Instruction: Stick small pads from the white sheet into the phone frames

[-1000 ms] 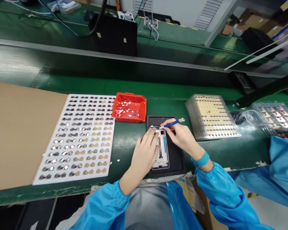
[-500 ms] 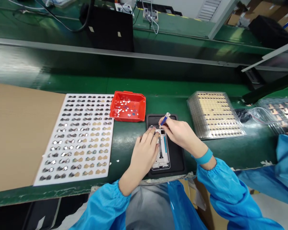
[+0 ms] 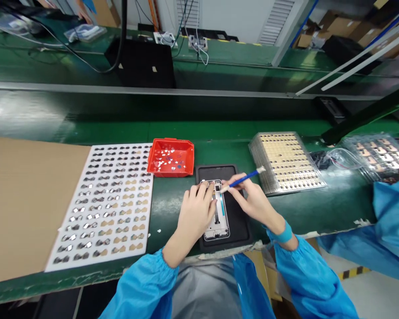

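Note:
A phone frame [image 3: 218,225] with a silvery inside and a blue strip lies on a black tray [image 3: 240,223]. My left hand [image 3: 197,210] rests over its upper left part, fingers stretched out and fingertips on the frame; what lies under them is hidden. My right hand [image 3: 252,201] pinches a slim blue pen-like tool [image 3: 242,179] with pale ends. The tool is tilted, its lower tip at the frame's top right corner and its other end pointing up to the right.
Left of the tray stands a red bin [image 3: 188,161] with small white and blue bits. Further left are a white sheet [image 3: 142,153] of dark and tan pieces and brown cardboard [image 3: 29,208]. Stacked clear trays [image 3: 279,164] stand right. A co-worker's blue sleeve [image 3: 390,208] shows far right.
The blue tool has swung from steep to a flatter slant, its upper end now further right. My left hand stays on the phone frame. The whole view has shifted slightly.

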Demonstrator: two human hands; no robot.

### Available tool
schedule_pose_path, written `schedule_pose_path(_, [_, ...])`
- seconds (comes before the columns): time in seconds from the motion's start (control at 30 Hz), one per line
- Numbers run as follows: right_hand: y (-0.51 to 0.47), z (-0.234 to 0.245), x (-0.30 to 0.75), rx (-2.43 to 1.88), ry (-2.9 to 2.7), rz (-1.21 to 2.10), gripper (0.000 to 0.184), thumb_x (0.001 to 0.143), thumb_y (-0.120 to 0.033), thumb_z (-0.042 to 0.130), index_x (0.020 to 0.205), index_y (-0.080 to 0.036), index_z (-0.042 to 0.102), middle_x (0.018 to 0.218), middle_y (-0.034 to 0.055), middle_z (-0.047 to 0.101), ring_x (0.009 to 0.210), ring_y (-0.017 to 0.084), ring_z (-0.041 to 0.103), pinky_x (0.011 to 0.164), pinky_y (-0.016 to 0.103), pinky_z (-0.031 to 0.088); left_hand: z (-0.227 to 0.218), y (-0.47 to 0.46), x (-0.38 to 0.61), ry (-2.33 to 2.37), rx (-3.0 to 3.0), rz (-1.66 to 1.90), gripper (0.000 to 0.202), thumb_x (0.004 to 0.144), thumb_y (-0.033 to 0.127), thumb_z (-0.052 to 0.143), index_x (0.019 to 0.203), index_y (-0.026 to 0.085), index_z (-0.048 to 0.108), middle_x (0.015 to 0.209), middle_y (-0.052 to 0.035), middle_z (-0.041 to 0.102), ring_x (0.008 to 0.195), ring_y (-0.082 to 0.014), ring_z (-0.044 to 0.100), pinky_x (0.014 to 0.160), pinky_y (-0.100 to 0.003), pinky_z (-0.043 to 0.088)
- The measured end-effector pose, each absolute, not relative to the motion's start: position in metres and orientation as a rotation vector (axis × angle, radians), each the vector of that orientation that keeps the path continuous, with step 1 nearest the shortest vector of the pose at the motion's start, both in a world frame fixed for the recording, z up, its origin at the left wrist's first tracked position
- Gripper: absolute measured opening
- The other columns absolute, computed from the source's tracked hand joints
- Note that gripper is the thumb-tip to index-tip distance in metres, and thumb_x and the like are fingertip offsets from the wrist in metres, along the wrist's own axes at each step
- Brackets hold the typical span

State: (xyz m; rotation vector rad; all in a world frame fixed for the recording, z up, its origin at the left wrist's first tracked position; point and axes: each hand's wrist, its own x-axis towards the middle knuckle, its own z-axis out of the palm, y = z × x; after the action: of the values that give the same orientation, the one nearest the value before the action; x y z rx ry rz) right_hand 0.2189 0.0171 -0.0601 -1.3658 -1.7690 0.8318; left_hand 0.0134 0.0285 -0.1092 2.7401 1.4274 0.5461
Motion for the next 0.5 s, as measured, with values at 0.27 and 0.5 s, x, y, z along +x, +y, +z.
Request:
schedule_pose_path(0.27, [-0.111,-0.038,0.176,-1.535,-1.809,1.487,0.02,0.096,-0.019,0.067,0.113,-0.029,0.073,0.113,0.0063,0.081,0.105,0.029,0.078,0.097,0.04,0.064,-0.117,0.028,0.012,1.345,2.724,0.661,0.045,0.108,0.022,0.048,0.148,0.013,0.067,0.134,-0.0196,0.07,0.116,-0.0342,0.065,0.087,-0.044,0.057])
schedule_pose_path(0.5, [-0.083,-0.072,0.172,-1.542,-1.714,1.211,0.015,0.101,-0.022,0.053,0.111,-0.026,0.064,0.109,0.0085,0.079,0.104,0.028,0.077,0.098,0.036,0.059,-0.109,0.003,-0.048,1.248,2.381,1.052,0.052,0.114,0.026,0.044,0.166,0.028,0.043,0.155,-0.0098,0.061,0.145,-0.0277,0.055,0.116,-0.043,0.051])
